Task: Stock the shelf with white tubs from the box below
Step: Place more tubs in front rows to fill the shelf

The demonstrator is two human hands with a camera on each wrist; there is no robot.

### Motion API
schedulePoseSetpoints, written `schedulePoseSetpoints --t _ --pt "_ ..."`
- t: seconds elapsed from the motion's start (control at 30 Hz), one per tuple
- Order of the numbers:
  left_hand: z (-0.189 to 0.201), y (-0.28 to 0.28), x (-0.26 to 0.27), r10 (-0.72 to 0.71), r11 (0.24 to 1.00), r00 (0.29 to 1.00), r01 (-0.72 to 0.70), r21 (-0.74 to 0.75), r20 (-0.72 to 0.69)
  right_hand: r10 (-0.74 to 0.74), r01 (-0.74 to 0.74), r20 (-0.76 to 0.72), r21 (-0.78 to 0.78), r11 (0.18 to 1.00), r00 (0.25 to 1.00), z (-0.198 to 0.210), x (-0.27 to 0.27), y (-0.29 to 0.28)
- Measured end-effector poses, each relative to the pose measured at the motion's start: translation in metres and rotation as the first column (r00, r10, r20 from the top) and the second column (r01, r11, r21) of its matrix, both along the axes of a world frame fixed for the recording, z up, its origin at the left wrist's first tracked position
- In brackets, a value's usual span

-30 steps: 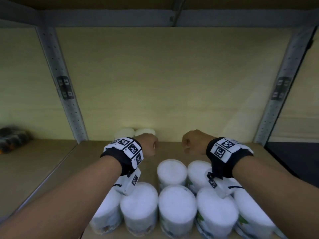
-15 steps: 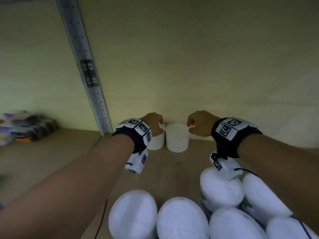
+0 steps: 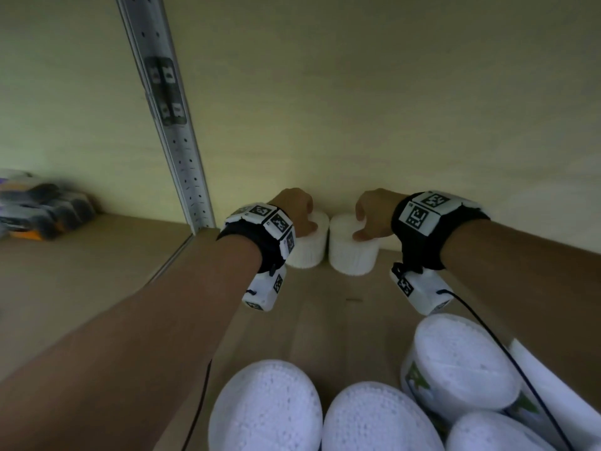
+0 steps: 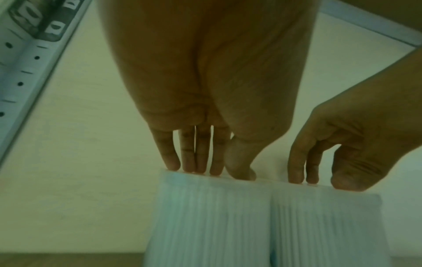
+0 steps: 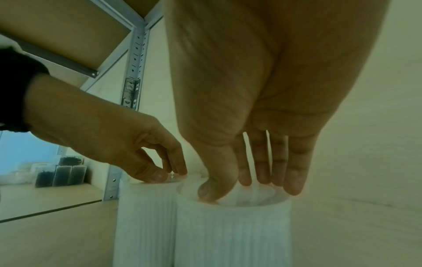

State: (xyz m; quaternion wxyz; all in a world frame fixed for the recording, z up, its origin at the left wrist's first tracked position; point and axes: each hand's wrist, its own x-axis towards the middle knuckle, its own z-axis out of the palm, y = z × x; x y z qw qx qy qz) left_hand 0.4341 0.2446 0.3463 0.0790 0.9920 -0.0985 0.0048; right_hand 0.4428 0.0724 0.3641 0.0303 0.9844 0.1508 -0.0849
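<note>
Two small white ribbed tubs stand side by side against the back wall of the wooden shelf (image 3: 328,307). My left hand (image 3: 304,219) comes down on the left tub (image 3: 309,252), with thumb and fingertips set on its top rim (image 4: 205,216). My right hand (image 3: 366,222) holds the right tub (image 3: 353,255) the same way. Its thumb (image 5: 214,191) sits on the near rim and the fingers reach the far rim of that tub (image 5: 233,234). Both tubs rest upright on the shelf and touch each other.
Several larger white tubs with green labels (image 3: 455,362) crowd the front of the shelf below my wrists. A perforated metal upright (image 3: 175,131) stands at the left. Dark packs (image 3: 42,206) lie on the neighbouring shelf beyond it.
Both hands have reached from mid-shelf to the back wall and come down on the tops of the two small tubs. My view has moved in closer.
</note>
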Motion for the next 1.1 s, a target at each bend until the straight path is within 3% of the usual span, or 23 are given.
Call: schedulePoseSetpoints --t 0.43,0.7,0.77,0.9,1.1 --pt "-0.005 0.003 -0.006 0.003 0.998 1.0 -0.002 -0.068 0.004 -0.019 0.018 -0.039 -0.034 0.999 0.999 0.001 -0.006 0.005" --pt "-0.006 0.003 -0.006 0.007 0.998 1.0 -0.008 -0.064 -0.014 0.006 -0.017 0.059 0.181 0.983 0.998 0.007 -0.011 0.001" --pt "-0.006 0.003 -0.007 0.009 0.998 1.0 -0.01 -0.065 -0.019 -0.02 0.008 0.084 0.135 0.991 0.996 0.008 -0.012 0.005" --pt "-0.006 0.003 -0.006 0.009 0.998 1.0 -0.01 -0.062 -0.02 -0.065 0.064 -0.026 -0.044 0.997 0.998 -0.001 -0.012 0.011" --pt "-0.008 0.002 -0.008 0.01 0.997 1.0 -0.011 -0.075 -0.009 -0.069 0.067 -0.013 -0.112 0.991 0.998 -0.003 -0.014 0.013"
